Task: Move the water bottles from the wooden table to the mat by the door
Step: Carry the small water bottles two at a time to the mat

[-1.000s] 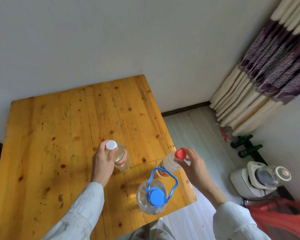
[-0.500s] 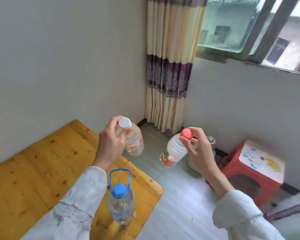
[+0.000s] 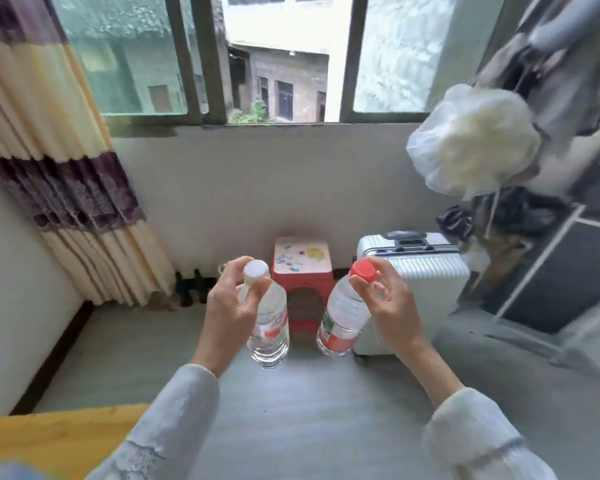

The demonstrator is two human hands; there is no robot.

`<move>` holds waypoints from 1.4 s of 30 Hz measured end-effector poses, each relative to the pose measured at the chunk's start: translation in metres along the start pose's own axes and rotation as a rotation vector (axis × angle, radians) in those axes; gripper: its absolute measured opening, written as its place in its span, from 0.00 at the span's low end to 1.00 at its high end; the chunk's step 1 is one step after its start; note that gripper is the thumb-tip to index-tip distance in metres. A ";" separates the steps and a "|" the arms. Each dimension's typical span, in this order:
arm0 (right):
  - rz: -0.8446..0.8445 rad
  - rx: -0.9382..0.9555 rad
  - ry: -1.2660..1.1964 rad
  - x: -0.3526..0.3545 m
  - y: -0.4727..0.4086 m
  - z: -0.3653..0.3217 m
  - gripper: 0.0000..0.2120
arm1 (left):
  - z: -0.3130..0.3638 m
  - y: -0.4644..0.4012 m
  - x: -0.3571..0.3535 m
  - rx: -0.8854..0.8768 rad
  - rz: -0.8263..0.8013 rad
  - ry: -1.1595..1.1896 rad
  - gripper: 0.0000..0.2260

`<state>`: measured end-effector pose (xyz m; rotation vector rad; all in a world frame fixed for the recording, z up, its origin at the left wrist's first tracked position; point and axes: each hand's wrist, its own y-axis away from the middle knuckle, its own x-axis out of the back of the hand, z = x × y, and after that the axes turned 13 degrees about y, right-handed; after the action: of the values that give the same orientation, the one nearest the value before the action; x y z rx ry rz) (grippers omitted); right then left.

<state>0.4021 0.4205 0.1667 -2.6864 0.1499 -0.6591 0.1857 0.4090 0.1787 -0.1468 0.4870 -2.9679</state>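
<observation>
Bottles are off the wooden table (image 3: pixel 59 431) now: a second ago we gripped them on its top, and since then we have turned toward the window. Our left hand (image 3: pixel 229 306) pinches the white-capped bottle (image 3: pixel 269 327) by its neck; our right hand (image 3: pixel 392 306) pinches the red-capped bottle (image 3: pixel 342 320) likewise, both hanging mid-air between our hands. Carrying has begun; no mat shows. Labels are red and green-orange, their writing unreadable. Beyond our hands stand a red stool (image 3: pixel 303 268) and a suitcase (image 3: pixel 426 268).
</observation>
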 end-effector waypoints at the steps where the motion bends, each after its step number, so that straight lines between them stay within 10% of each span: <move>1: 0.029 -0.028 0.021 0.029 0.011 0.012 0.11 | 0.001 0.005 -0.029 0.007 -0.050 0.014 0.08; 19: 0.603 -0.493 0.327 0.448 0.190 0.169 0.08 | 0.038 0.105 -0.538 0.025 -0.803 0.276 0.08; 42: 1.150 -0.799 0.457 0.818 0.185 0.389 0.09 | 0.065 0.112 -1.067 0.004 -1.470 0.346 0.08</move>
<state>1.3048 0.2232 0.1256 -2.3379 2.2245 -0.8585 1.2588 0.4369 0.1238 0.0677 0.5459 -4.4815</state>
